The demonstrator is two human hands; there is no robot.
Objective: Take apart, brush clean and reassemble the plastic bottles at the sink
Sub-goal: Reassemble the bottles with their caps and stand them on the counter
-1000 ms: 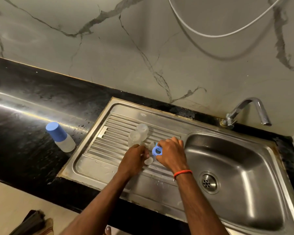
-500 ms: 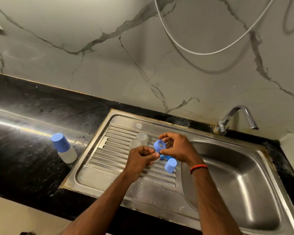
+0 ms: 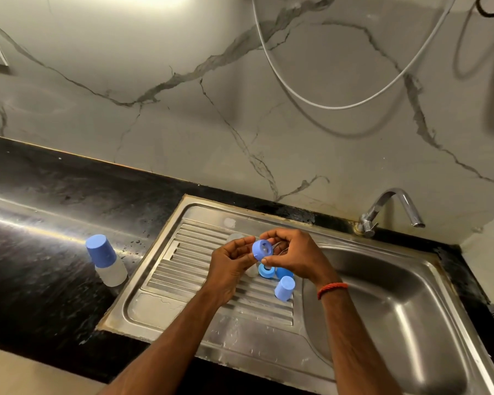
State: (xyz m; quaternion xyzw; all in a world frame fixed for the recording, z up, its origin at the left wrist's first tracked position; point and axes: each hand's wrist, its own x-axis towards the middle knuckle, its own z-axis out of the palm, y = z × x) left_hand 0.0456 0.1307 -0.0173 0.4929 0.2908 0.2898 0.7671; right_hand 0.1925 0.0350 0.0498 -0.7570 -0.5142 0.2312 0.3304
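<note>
Closely together, left hand [image 3: 228, 263] and right hand [image 3: 294, 255] pinching blue cap [image 3: 261, 250], above steel drainboard [image 3: 183, 280].

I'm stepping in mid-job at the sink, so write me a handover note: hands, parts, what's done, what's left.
Right hand pinches a blue ring above the drainboard. Left hand curls at the ring's edge; its grip is unclear.
On the drainboard: second blue ring, blue cap, and a clear bottle mostly hidden behind the hands. A capped bottle stands on the counter.
Done: at least one bottle is apart.
Left: no brush in view; probably brush if needed, then reassemble the loose parts.
</note>
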